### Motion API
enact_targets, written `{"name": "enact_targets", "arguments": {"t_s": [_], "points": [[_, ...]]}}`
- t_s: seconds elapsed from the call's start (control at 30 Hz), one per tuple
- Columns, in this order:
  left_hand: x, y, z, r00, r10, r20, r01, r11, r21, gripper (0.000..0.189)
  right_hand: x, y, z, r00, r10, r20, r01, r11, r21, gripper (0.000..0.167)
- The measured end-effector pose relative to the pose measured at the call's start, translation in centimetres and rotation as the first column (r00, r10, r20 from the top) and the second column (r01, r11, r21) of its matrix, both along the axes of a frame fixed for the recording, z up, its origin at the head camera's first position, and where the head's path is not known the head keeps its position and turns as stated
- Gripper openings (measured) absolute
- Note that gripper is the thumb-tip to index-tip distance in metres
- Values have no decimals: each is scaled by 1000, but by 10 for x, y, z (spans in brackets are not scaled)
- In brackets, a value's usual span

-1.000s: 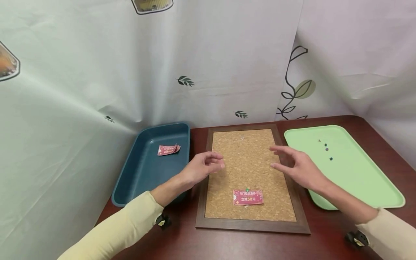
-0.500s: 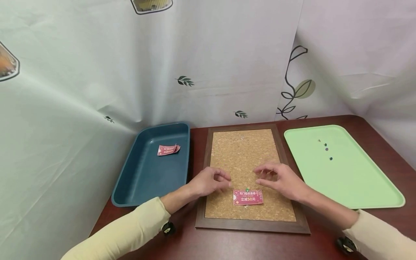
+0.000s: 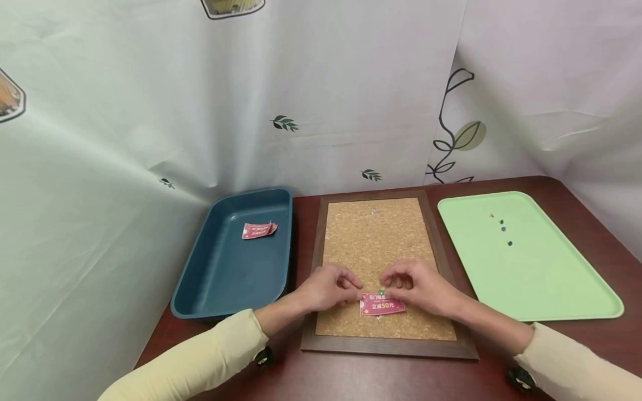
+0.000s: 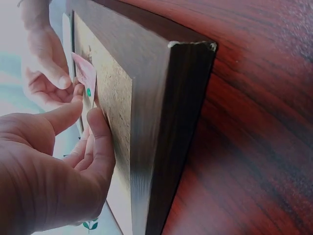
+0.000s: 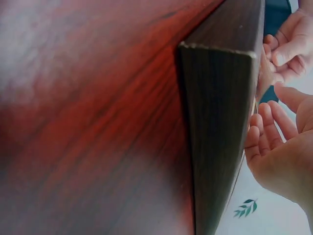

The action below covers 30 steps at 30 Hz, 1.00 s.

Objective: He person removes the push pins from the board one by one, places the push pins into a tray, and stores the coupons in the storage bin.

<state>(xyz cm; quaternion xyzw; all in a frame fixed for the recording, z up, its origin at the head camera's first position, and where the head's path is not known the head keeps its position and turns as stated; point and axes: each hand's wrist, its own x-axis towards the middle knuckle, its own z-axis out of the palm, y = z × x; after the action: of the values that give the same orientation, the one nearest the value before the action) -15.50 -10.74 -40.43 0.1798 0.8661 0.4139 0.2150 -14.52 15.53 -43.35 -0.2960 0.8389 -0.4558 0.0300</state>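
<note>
A pink coupon (image 3: 382, 305) lies near the bottom of the framed corkboard (image 3: 371, 239), with a green pushpin (image 3: 381, 292) at its top edge. My left hand (image 3: 328, 287) is at the coupon's upper left corner, thumb and fingers bent toward each other with a gap between them in the left wrist view. From the other side my right hand (image 3: 418, 287) reaches over the coupon's upper right part, thumb low and index finger close above the pushpin. The right wrist view shows the right hand's (image 5: 283, 142) fingers loosely bent, with thumb and fingertips apart.
At the left stands a deep blue tray (image 3: 183, 278) holding a few more pink coupons (image 3: 258, 230). A light green tray (image 3: 557, 267) at the right carries several small pushpins (image 3: 503, 229). A draped white sheet (image 3: 341, 100) backs the dark red table (image 3: 381, 381).
Both hands have come down the board and inward, from its middle to the pinned coupon. The gap between them has narrowed. Trays, board and coupon stay in place.
</note>
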Motion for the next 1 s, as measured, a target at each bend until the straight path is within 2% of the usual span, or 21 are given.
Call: {"name": "enact_targets", "arguments": {"t_s": [0.1, 0.3, 0.43, 1.0], "points": [[1, 1, 0, 998, -16, -53, 14, 999, -38, 10, 0, -3, -1, 1000, -8, -10, 9, 1000, 24, 18], [3, 3, -2, 988, -47, -147, 35, 996, -87, 10, 1, -8, -4, 996, -29, -82, 37, 995, 98, 16], [3, 4, -2, 985, -49, -163, 32, 994, -102, 10, 2, -10, -5, 994, -48, -102, 61, 989, 133, 15], [3, 9, -6, 977, -60, -202, 30, 988, -152, 11, 3, -13, -9, 991, -57, -125, 66, 995, 71, 17]]}}
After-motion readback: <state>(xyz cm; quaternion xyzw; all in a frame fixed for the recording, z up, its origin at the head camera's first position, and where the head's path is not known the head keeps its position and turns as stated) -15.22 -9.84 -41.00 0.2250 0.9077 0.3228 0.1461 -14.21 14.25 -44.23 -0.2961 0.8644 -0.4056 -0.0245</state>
